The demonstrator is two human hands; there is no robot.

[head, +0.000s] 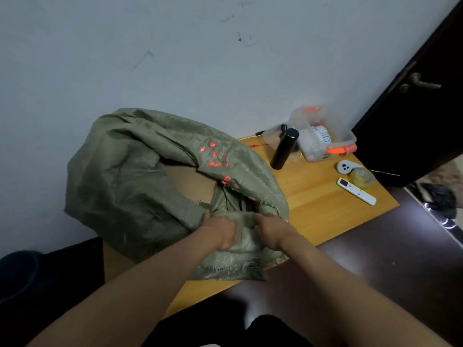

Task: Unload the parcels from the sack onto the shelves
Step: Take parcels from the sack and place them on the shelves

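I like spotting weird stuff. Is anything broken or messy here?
A little. The green sack has a frayed, ragged edge with loose threads by both hands, left hand and right hand, which grip it. The clear plastic box near the wall lies tipped on its side. Nothing looks spilled.

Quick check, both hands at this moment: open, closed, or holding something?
Left hand: closed, gripping the fabric at the mouth of the green sack.
Right hand: closed, gripping the same sack edge beside the left hand.
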